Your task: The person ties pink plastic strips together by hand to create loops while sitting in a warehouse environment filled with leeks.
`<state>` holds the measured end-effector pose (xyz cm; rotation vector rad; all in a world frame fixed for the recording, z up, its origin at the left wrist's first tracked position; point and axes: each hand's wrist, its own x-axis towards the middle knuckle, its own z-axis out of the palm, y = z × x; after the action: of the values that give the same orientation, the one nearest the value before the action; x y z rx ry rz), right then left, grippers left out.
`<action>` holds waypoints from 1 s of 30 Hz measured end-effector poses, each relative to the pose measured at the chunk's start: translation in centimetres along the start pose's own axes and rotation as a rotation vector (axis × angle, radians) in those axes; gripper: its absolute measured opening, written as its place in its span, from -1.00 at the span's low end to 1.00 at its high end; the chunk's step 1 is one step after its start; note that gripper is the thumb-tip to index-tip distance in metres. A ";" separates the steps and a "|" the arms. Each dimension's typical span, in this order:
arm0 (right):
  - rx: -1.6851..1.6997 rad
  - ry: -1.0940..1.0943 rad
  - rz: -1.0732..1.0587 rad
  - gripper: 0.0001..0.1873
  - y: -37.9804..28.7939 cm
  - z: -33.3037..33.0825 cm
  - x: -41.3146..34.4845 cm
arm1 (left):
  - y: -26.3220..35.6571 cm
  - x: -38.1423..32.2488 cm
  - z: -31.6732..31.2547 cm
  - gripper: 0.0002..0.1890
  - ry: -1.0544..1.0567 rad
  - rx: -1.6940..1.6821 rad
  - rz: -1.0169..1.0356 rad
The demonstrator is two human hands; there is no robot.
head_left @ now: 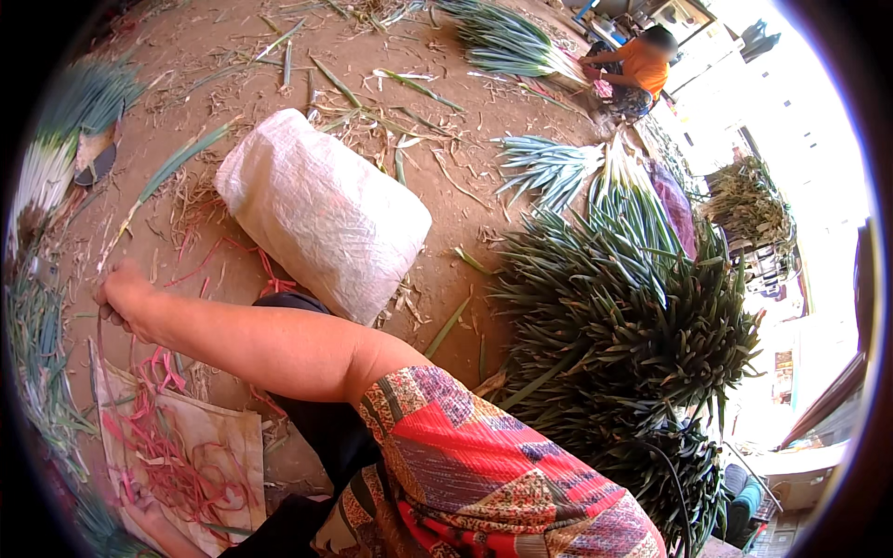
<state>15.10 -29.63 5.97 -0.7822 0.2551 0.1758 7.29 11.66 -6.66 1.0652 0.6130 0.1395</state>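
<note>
My right hand (127, 300) reaches out at the left, its fingers closed on a thin strip (102, 370) that runs down toward my other hand. Slightly blurred, my left hand (143, 510) holds a pink strip near the lower left edge. Between them lies a flat pale woven sheet (241, 429) with a tangle of pink plastic strips (188, 467) on it. Cut green leaves (38, 335) of long onions lie along the left rim, beside both hands. My patterned red sleeve (481, 446) covers the upper arm, and dark trousers show below it.
A stuffed white woven sack (321, 209) lies on the earthen floor. Tall stacked green onions (614, 314) stand at the right. More onions (56, 160) lie at the upper left beside a shoe (94, 164). A person in orange (631, 66) crouches by an onion bundle (516, 49).
</note>
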 end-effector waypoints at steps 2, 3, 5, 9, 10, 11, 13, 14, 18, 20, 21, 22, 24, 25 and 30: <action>-0.010 -0.011 -0.021 -0.97 0.3 0.1 0.4 | 0.8 2.0 -3.0 -0.71 -0.179 0.011 -0.092; -0.015 -0.002 -0.019 -0.97 0.3 0.3 0.3 | 1.3 3.6 -5.1 -0.78 -0.306 0.018 -0.181; -0.022 0.020 -0.018 -0.96 0.0 0.4 -0.1 | 1.0 5.8 -7.2 -0.78 -0.280 0.009 -0.156; -0.025 0.018 -0.023 -0.96 -0.1 0.1 -0.1 | 0.0 7.8 -8.4 -0.75 -0.154 0.006 -0.048; -0.030 0.017 -0.022 -0.96 0.0 0.0 -0.1 | -0.1 6.8 -7.3 -0.75 -0.172 0.030 -0.040; -0.035 0.017 -0.021 -0.95 0.0 -0.1 0.0 | -0.1 5.2 -5.8 -0.74 -0.191 0.053 -0.033; -0.059 0.037 -0.022 -0.96 0.0 0.3 -0.1 | 0.2 4.2 -5.1 -0.74 -0.210 0.066 -0.020; -0.071 0.048 -0.023 -0.96 -0.1 0.4 -0.1 | 0.1 4.6 -5.3 -0.74 -0.214 0.054 -0.021; -0.084 0.031 -0.064 -0.98 0.2 0.6 -0.1 | 0.5 2.6 -3.4 -0.73 -0.207 0.090 -0.076; -0.081 0.037 -0.088 -0.97 0.3 0.6 0.0 | 0.3 1.7 -2.1 -0.73 -0.134 0.086 -0.061; -0.080 0.049 -0.089 -0.97 0.2 0.7 -0.2 | 0.1 1.3 -1.5 -0.72 -0.097 0.085 -0.054; -0.080 0.060 -0.090 -0.97 0.2 0.7 -0.3 | 0.0 0.8 -0.9 -0.72 -0.084 0.066 -0.024; -0.091 0.058 -0.093 -0.96 0.0 0.8 -0.6 | -0.4 0.1 -0.2 -0.71 -0.056 0.027 0.038; -0.102 0.045 -0.095 -0.96 -0.1 0.9 -0.7 | -0.2 0.7 -0.9 -0.71 -0.102 0.049 -0.001; -0.141 0.026 -0.101 -0.96 0.1 0.8 -0.5 | 0.2 0.9 -1.3 -0.72 -0.183 0.100 -0.076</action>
<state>14.73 -29.03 6.60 -0.9352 0.2287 0.0889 7.35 13.11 -7.32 1.1355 0.4983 -0.0556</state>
